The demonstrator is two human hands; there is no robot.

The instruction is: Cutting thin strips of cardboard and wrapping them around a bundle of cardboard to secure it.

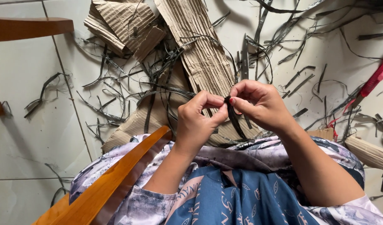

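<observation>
My left hand and my right hand meet above my lap, both pinching the top of a thin black strip. The strip hangs down from the fingertips toward my patterned purple and blue clothing. Thumb and forefinger of each hand are closed on the strip's upper end. Under the hands lies a sheet of brown corrugated cardboard on the pale tiled floor.
Many loose black strips are scattered over the floor tiles and cardboard. More crumpled cardboard lies at the top. An orange wooden bar crosses my left knee, wooden furniture stands at the left, and a red tool at the right.
</observation>
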